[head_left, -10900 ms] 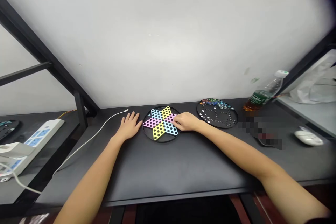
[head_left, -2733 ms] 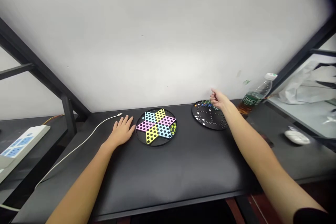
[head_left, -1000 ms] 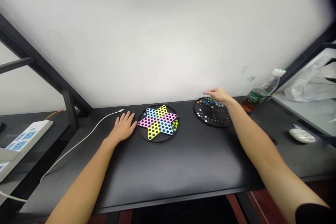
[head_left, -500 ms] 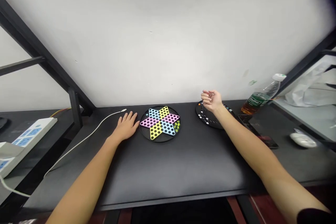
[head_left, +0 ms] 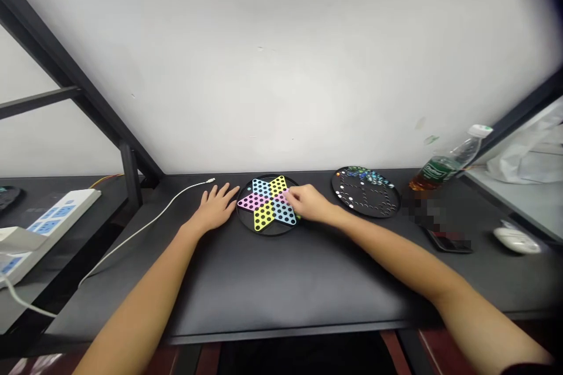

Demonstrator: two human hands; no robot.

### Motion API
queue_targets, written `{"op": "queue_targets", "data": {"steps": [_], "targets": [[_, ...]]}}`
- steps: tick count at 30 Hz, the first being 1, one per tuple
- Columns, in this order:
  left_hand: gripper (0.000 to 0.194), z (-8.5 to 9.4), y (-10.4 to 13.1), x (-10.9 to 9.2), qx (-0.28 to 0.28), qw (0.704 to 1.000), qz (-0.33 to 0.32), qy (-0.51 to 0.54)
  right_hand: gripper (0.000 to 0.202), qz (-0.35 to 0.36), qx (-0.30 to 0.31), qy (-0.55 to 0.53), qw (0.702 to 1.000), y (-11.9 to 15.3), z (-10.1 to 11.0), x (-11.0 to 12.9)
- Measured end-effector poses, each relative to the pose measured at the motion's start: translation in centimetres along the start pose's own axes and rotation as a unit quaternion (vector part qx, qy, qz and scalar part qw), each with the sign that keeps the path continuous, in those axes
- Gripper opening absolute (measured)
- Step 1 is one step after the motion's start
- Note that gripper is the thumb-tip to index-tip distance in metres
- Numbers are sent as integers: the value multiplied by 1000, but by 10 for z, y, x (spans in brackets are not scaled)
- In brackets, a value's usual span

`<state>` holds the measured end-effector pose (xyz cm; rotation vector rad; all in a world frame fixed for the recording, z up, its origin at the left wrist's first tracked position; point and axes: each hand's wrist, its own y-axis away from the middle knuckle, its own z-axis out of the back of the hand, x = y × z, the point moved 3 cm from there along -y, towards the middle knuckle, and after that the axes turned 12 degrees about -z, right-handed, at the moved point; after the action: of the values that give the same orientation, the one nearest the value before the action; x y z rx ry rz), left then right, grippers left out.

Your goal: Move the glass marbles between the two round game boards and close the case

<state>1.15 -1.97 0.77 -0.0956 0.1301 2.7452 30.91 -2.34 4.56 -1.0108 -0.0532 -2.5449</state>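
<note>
A Chinese checkers board [head_left: 264, 215] lies on the dark table, its star in yellow, blue and pink with many holes, set in a round black tray. Flat on the tabletop at its left side rests my left hand [head_left: 215, 208], fingers spread, fingertips close to the rim. Over the board's right side is my right hand [head_left: 310, 203], its fingers pinched at the pink point; whatever they hold is hidden. Some green marbles peek out under that hand. Farther right sits a second round black tray [head_left: 367, 192] with blue, green and white marbles in it.
A tilted plastic bottle [head_left: 444, 167] of brown drink stands at the right, near a phone [head_left: 448, 241] and a white mouse [head_left: 516, 240]. To the left are a white cable [head_left: 149, 225] and a power strip [head_left: 57, 220]. A wall [head_left: 272, 70] rises behind.
My right hand has moved left from above the second tray to the checkers board's right side, uncovering that tray's marbles. My left hand stays flat on the table.
</note>
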Motion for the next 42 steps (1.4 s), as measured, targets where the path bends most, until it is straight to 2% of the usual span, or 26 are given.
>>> {"op": "queue_targets", "data": {"steps": [2,4,8,17,34,42], "targets": [[58,-1,0,0,3,1000,-3,-5,39,72,36,145,986,12,-27,28],[58,-2,0,0,0,1000,-5,-6,39,102,62,234,965,19,-44,45],[59,-2,0,0,-2,1000,-2,-4,45,93,59,300,948,18,-51,59],[59,-3,0,-1,0,1000,-2,-11,42,84,96,320,939,12,-45,61],[61,-4,-1,-2,1,1000,0,-12,35,161,47,308,936,10,-58,51],[61,-3,-1,-4,9,1000,3,-15,32,177,66,266,945,9,-58,48]]}}
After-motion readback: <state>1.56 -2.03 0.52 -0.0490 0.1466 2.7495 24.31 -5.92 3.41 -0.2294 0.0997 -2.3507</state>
